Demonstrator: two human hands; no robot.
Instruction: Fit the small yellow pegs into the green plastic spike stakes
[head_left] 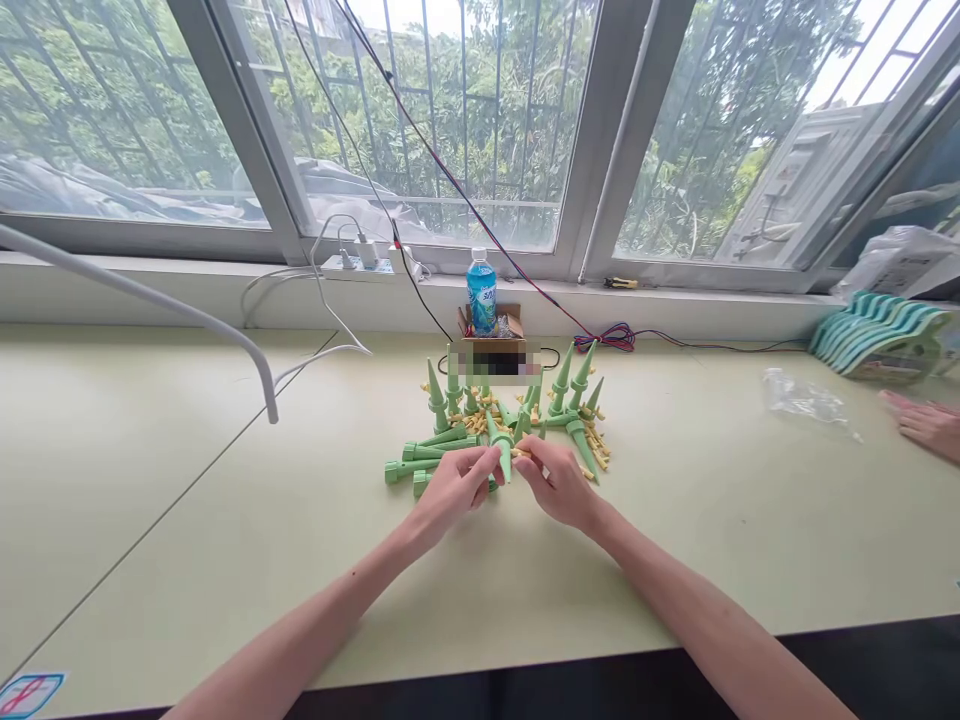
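Forearms point(330, 608) span the worktop point(697, 500), left hand point(450, 487) pinching a green spike point(505, 463) in its fingers, right hand point(561, 483) a yellow piece point(519, 454), upright spikes point(561, 382) crowding before a blue bottle point(482, 292)

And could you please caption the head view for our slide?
Left hand holds a green spike; right hand pinches a small yellow piece.

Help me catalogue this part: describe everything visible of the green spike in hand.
The green spike looks plastic, its cone tapering from a wider collar. In view, it points downward, in front of other green spikes. The left hand grips it; the right hand holds a small yellow piece beside it; contact is unclear.
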